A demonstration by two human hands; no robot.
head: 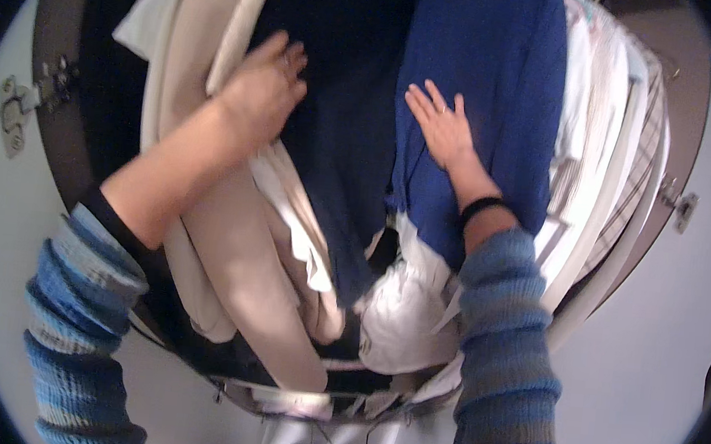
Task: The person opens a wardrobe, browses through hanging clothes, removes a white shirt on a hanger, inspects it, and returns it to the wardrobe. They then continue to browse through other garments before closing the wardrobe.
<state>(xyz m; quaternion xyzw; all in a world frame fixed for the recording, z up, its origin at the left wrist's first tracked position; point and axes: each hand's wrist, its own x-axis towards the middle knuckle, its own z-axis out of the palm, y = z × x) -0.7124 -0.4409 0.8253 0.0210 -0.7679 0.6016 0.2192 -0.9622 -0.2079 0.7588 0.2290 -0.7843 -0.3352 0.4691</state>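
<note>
Clothes hang in a dark-framed wardrobe before me. My left hand (262, 90), a little blurred, reaches across a beige coat (238, 262) to the edge of a very dark navy garment (345, 119). Its fingers are loosely bent and partly apart, with nothing seen in them; the thumb is hidden. Flat against a bright blue garment (491, 50) lies my right hand (443, 125), fingers spread and holding nothing. Below the blue garment's hem, a crumpled white cloth item (407, 321) rests low in the wardrobe. The tops of the garments are out of view.
Several white and pale shirts (591, 135), one checked garment (636, 164) among them, hang at the right. Metal hinges (16, 110) join the pale doors (644, 330) to the frame on both sides. Small items (295, 402) lie along the bottom front edge.
</note>
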